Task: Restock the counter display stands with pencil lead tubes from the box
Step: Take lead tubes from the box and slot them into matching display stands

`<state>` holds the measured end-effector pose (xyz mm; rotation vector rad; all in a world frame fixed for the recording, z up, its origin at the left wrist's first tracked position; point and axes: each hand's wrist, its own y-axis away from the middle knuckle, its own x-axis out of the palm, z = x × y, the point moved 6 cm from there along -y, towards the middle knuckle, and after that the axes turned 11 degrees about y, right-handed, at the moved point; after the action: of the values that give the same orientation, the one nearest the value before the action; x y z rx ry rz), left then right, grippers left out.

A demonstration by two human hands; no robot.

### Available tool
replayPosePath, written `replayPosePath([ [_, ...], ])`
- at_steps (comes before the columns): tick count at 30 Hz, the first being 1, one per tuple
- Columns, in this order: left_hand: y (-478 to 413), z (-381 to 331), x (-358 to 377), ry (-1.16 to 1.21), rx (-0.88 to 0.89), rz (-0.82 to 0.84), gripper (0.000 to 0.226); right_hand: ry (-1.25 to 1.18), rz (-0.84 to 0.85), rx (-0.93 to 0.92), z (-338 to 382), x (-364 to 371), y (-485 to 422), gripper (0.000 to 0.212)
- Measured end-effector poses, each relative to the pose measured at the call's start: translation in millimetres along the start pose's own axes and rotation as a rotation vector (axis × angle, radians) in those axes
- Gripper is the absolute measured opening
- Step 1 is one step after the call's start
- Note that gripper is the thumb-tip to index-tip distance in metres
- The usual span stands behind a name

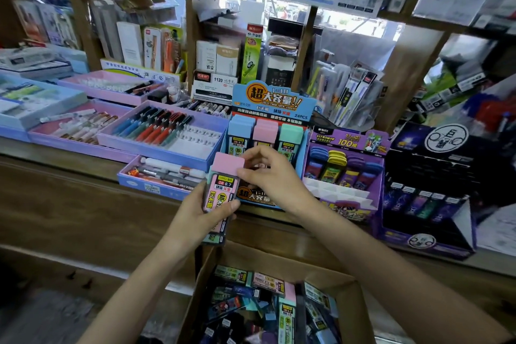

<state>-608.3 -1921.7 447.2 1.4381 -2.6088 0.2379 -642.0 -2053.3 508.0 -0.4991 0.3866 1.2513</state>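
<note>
The brown cardboard box (279, 301) sits lowest, well below both hands, open-topped and heaped with loose lead tubes in pink, teal and dark colours. Above and just beyond the hands stands the blue cardboard display stand (272, 109), its back row holding three upright tubes capped blue, pink and mint; its front rows, hidden largely behind the right hand, look short of stock. Just right of the grip is the purple cardboard display stand (346, 176), with a row of tubes at the back and bare white tiers in front.

The left hand (195, 218) is wrapped around a small stack of tubes, the pink-capped pencil lead tube (223, 187) on top, long axis upright and leaning slightly away, cap uppermost. A teal tube shows at the stack's lower end.

The right hand (270, 176) is nearer the blue stand, fingertips (245, 173) pinched narrowly at the pink tube's upper right edge. The likely slot lies up and right of the grip, so the tube probably travels cap-up that way.
</note>
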Motion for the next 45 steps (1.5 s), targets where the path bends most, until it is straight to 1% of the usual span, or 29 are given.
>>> replayPosePath([
  [3,0,-2,5,0.014,0.026,0.018,0.016,-0.072,-0.039,0.020,0,-13,0,0.019],
  [5,1,-5,5,0.024,0.045,0.021,0.014,-0.144,-0.126,0.033,1,-34,-5,0.019],
  [9,4,-7,-3,0.085,0.030,0.003,0.019,-0.253,-0.326,0.024,5,-82,-21,0.019],
  [11,5,-7,-8,0.084,0.025,-0.010,0.021,-0.193,-0.405,-0.003,4,-95,-29,0.021],
  [13,6,-7,-11,0.078,0.025,-0.024,0.021,-0.032,-0.463,-0.014,0,-99,-36,0.023],
  [15,8,-6,-14,0.068,0.028,-0.032,0.022,0.126,-0.464,-0.023,-6,-92,-42,0.021],
  [17,9,-5,-17,0.067,0.027,-0.038,0.021,0.255,-0.429,-0.047,-13,-79,-46,0.016],
  [20,11,-3,-20,0.069,0.019,-0.041,0.019,0.365,-0.403,-0.097,-19,-66,-50,0.016],
  [27,9,1,-23,0.062,0.014,-0.049,0.019,0.282,-0.440,-0.042,-25,-61,-52,0.015],
  [33,8,1,-21,0.024,0.017,-0.046,0.017,0.326,-0.429,-0.089,-24,-64,-51,0.016],
  [37,8,1,-21,0.043,0.012,-0.045,0.018,0.373,-0.430,-0.105,-23,-67,-52,0.015],
  [41,9,2,-21,0.037,0.017,-0.048,0.016,0.362,-0.448,-0.084,-26,-69,-52,0.014],
  [43,9,1,-20,0.027,0.030,-0.045,0.015,0.378,-0.424,-0.098,-24,-65,-53,0.015],
  [45,9,0,-18,0.029,0.033,-0.044,0.015,0.443,-0.384,-0.151,-19,-59,-53,0.016],
])
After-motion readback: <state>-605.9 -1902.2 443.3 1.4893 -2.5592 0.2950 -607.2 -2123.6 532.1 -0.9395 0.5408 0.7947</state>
